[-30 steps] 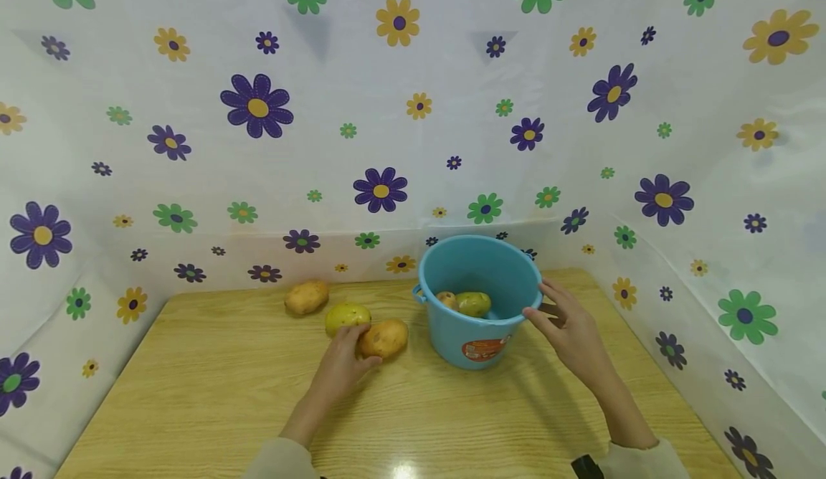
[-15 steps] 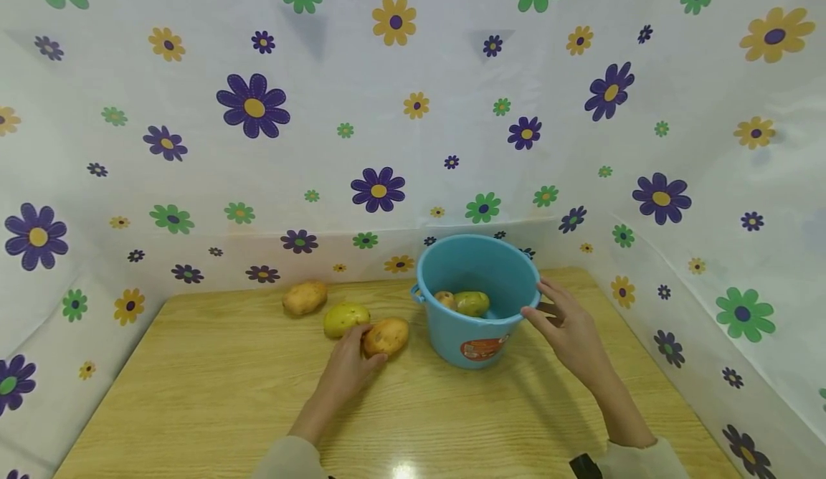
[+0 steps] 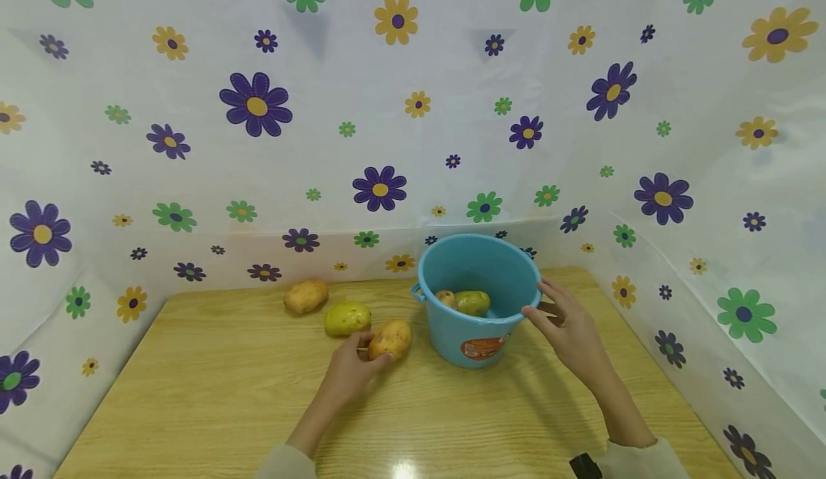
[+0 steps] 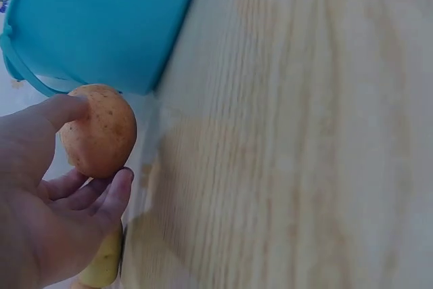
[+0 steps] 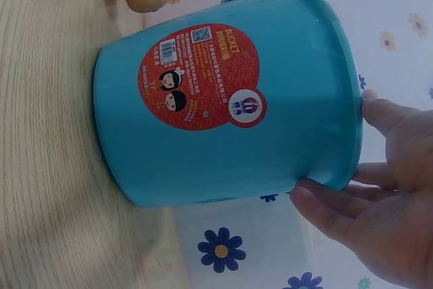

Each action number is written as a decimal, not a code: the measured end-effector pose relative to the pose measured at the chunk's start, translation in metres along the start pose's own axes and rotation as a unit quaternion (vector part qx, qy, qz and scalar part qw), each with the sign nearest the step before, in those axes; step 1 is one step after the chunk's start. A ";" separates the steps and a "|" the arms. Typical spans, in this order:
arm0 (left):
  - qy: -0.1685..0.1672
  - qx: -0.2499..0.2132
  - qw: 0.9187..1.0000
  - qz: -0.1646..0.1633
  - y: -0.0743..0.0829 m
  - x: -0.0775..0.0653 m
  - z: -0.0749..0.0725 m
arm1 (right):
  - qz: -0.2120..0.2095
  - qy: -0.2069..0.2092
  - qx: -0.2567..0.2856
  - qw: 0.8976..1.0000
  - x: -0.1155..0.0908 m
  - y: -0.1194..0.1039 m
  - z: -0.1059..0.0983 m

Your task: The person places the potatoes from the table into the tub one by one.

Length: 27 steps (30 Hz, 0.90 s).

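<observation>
My left hand [image 3: 348, 375] pinches a brown potato [image 3: 393, 340] between thumb and fingers, left of the blue bucket [image 3: 467, 343]. In the left wrist view the thumb lies across the top of the potato [image 4: 101, 133] and the fingertips sit under it. Whether it touches the table cannot be told. My right hand [image 3: 574, 332] holds the bucket's right rim, with thumb and fingers at the edge, as the right wrist view also shows on the bucket [image 5: 291, 147]. Inside the bucket lie a brown potato [image 3: 447, 297] and a yellow-green oval, mango-like piece [image 3: 473, 302].
Just behind the left hand lies another yellow-green oval piece [image 3: 348, 318] with dark specks. A second loose potato [image 3: 306, 297] rests farther back left. The wooden table [image 3: 213, 386] ends at a flower-printed white sheet [image 3: 361, 142] behind and at both sides.
The potato in my left hand has tipped more upright and shifted slightly right, toward the bucket. My right hand and the bucket stay in place.
</observation>
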<state>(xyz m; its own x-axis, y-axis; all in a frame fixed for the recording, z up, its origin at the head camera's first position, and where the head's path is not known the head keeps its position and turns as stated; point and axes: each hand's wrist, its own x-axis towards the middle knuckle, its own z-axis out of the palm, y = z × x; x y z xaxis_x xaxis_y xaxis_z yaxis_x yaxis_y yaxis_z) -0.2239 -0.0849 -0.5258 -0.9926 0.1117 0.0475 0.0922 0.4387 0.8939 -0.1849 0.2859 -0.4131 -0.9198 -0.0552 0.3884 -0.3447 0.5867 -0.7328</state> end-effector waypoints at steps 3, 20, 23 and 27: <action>-0.007 -0.027 0.999 -0.022 0.002 -0.007 -0.002 | 0.003 -0.002 0.004 1.000 0.000 -0.001 0.000; -0.010 -0.041 0.999 -0.015 0.042 -0.025 -0.027 | 0.007 -0.005 0.012 1.000 0.001 -0.004 -0.002; -0.005 -0.036 0.999 -0.009 0.054 -0.026 -0.031 | 0.006 -0.006 0.012 1.000 0.000 -0.004 -0.002; 0.005 -0.036 0.999 0.000 0.072 -0.029 -0.037 | 0.004 -0.005 0.012 1.000 0.001 -0.003 -0.002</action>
<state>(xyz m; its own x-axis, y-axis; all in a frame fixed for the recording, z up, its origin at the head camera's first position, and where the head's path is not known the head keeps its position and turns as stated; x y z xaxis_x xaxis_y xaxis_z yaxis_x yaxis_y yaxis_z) -0.1920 -0.0898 -0.4464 -0.9934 0.1019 0.0523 0.0870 0.3736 0.9235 -0.1840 0.2852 -0.4095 -0.9242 -0.0581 0.3774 -0.3415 0.5679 -0.7489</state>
